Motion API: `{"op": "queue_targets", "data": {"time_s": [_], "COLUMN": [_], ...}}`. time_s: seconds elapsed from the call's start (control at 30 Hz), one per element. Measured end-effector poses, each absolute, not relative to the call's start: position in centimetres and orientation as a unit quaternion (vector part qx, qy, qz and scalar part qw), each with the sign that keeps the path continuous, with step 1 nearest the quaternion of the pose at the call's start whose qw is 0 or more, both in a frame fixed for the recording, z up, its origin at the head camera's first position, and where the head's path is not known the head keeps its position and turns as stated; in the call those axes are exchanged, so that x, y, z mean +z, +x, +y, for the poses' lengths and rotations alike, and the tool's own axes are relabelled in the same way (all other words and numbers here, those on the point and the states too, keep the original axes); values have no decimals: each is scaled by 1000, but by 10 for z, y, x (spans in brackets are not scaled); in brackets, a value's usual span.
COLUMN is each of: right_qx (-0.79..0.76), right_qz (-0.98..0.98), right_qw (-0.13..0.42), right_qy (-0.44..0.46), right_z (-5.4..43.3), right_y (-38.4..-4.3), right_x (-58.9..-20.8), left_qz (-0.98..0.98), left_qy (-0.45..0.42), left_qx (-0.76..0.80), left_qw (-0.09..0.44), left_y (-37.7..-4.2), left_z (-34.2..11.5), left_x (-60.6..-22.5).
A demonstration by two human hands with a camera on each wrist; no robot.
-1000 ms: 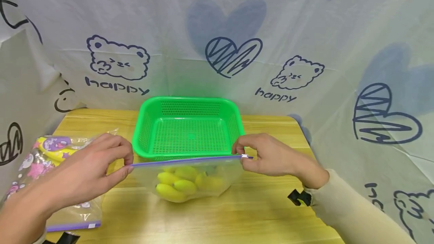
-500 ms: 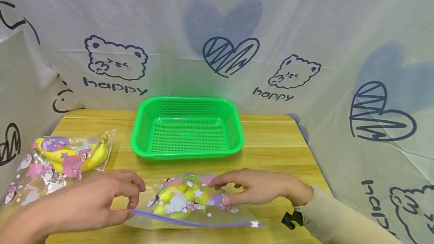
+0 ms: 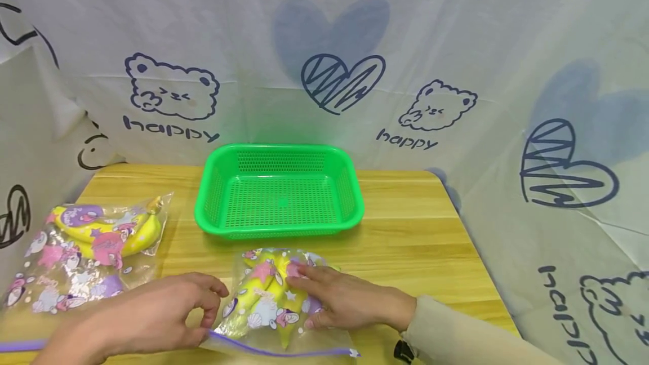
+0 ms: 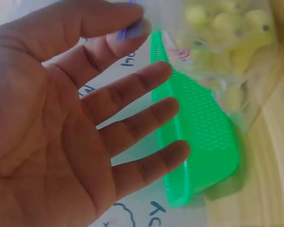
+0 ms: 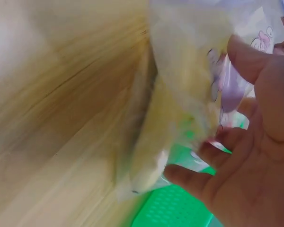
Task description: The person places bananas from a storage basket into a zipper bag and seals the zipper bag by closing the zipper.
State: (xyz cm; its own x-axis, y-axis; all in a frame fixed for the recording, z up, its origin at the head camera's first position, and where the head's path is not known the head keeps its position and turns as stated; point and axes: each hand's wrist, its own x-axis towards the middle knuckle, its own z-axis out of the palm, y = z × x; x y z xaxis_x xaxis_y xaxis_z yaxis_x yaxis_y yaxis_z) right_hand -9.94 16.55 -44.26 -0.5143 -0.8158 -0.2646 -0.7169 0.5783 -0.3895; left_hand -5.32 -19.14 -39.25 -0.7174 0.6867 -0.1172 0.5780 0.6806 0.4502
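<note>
A clear zip bag (image 3: pixel 263 311) printed with shells and stars lies near the front of the table, with a bunch of yellow bananas (image 3: pixel 250 292) inside. My left hand (image 3: pixel 157 314) pinches the left end of its purple zip strip between thumb and index finger; the other fingers spread loosely in the left wrist view. On top of the bag's right side rests my right hand (image 3: pixel 350 297), fingers lightly bent and spread over the bananas. In the right wrist view its fingertips lie against the plastic (image 5: pixel 189 71). The white slider (image 3: pixel 354 352) sits at the strip's right end.
A green perforated basket (image 3: pixel 279 232) stands behind the bag, with nothing in it. At the left of the wooden table (image 3: pixel 405 230) lies a second printed zip bag (image 3: pixel 76 280) containing bananas (image 3: pixel 144 235). Printed cloth (image 3: pixel 253 27) hangs behind and at the sides.
The bag, earlier held upright with its zip at the basket's front, has come down toward me and lies flatter, printed side up. My right hand has left the slider and moved onto the bag.
</note>
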Motion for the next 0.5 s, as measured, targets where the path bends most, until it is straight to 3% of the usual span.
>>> {"op": "queue_targets", "data": {"time_s": [0.13,0.3,0.5], "right_qx": [-78,-25,2], "right_qz": [882,896,879], "right_qw": [148,69,30], "right_qy": [-440,-438,-477], "right_z": [157,145,143], "right_y": [-105,-105,-100], "right_x": [-455,-469,-471], "left_qz": [904,926,930], "left_qy": [335,261,244], "left_qx": [215,238,238], "left_qw": [157,135,135], "left_y": [-54,-56,-52], "left_z": [-188,-173,-161], "left_x": [-400,-411,-432]}}
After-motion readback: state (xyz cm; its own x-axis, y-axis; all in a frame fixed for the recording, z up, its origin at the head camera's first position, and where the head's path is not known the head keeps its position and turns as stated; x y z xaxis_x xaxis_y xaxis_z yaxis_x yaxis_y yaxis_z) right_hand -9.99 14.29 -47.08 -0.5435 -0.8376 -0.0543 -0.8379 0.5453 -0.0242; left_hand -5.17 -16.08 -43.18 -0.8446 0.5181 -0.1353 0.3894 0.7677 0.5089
